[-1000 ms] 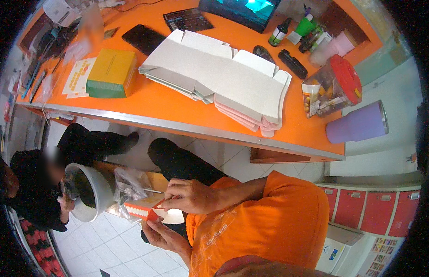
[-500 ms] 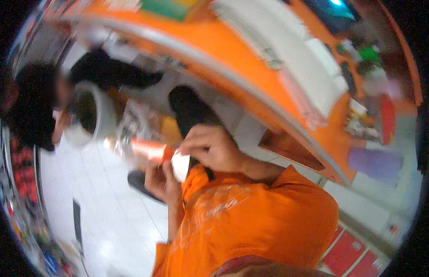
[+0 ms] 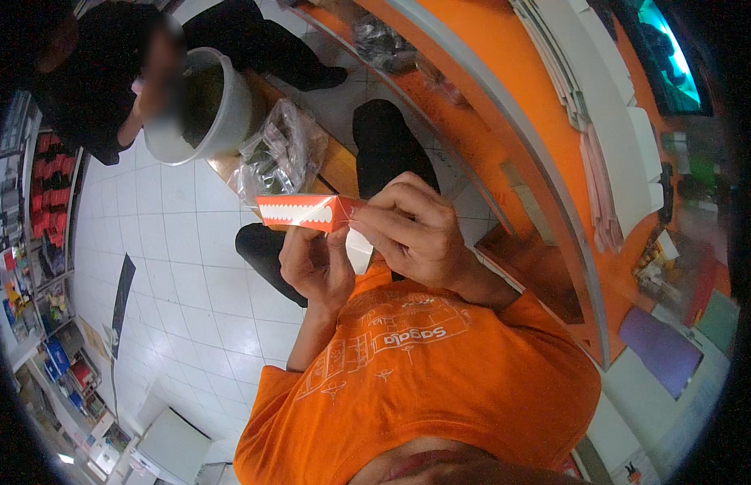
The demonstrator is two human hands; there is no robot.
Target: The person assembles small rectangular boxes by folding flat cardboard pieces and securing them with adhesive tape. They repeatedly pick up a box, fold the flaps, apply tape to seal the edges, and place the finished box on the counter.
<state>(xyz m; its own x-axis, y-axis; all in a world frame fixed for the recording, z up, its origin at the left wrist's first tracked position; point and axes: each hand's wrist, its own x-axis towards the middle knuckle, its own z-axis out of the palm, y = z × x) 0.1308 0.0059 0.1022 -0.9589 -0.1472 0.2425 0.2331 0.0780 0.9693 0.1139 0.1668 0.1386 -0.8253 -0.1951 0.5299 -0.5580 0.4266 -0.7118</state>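
An orange paper box [image 3: 299, 212] with a row of white scallop shapes along its side lies across my fingers, above my lap. My left hand [image 3: 317, 265] grips it from below, thumb at its near end and fingers curled beneath. My right hand [image 3: 416, 230] is closed at the box's right end, fingertips pinched against its edge. A white flap [image 3: 359, 250] hangs below that end, between my two hands. The right fingertips partly hide the end of the box.
Beyond my hands, a clear plastic bag [image 3: 282, 153] rests on a wooden bench [image 3: 333, 174] beside a whitish bucket [image 3: 223, 113]. A person in black [image 3: 92, 81] sits behind the bucket. An orange counter [image 3: 489, 56] with paper stacks [image 3: 610, 105] curves along my right.
The view has shifted, so the bench and bucket sit higher. The box has turned to show its scalloped side, and less of the white flap shows. Both hands stay on the box.
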